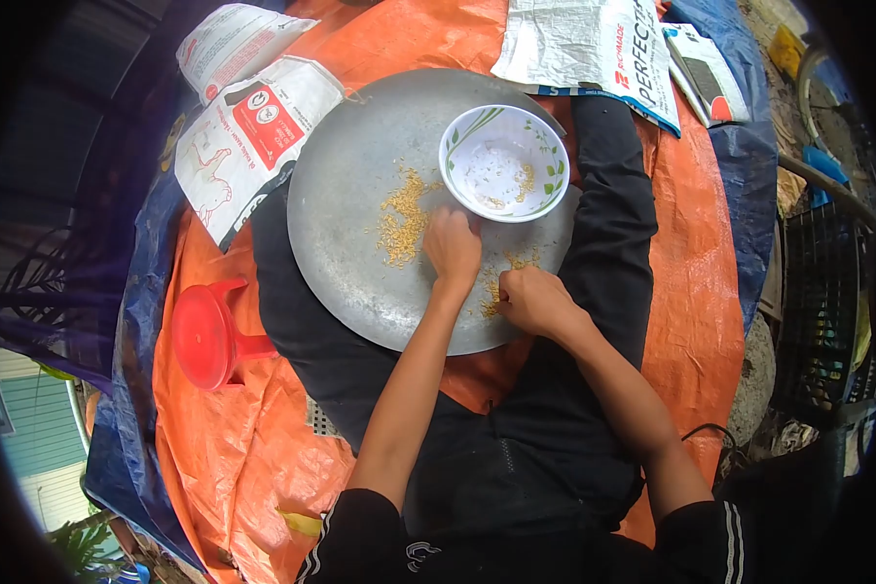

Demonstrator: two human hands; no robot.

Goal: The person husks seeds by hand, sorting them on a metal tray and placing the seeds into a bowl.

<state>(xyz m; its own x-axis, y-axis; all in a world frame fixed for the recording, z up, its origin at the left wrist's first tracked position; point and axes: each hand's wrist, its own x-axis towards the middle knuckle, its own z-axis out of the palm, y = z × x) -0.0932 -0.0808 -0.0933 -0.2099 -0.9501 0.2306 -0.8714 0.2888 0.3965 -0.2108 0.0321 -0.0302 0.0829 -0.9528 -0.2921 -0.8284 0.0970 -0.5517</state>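
A large round grey metal tray [350, 263] rests across the person's legs. On its middle lies a loose pile of golden unhusked grains [399, 222]. A white bowl [477, 131] with green leaf patterns stands on the tray's far right and has pale grains and a few golden ones in it. My left hand [453, 248] is closed just below the bowl, to the right of the pile. Closed too, my right hand [535, 300] is low over a smaller patch of grains [522, 261] near the tray's right edge. Whatever the fingers of either hand hold is hidden.
An orange tarp [696, 273] covers the ground, with a blue tarp [131, 389] around it. A red plastic stool [201, 337] lies tipped at the left. Printed sacks [248, 146] lie at the upper left, and another sack [584, 49] at the upper right. A black crate [818, 302] stands far right.
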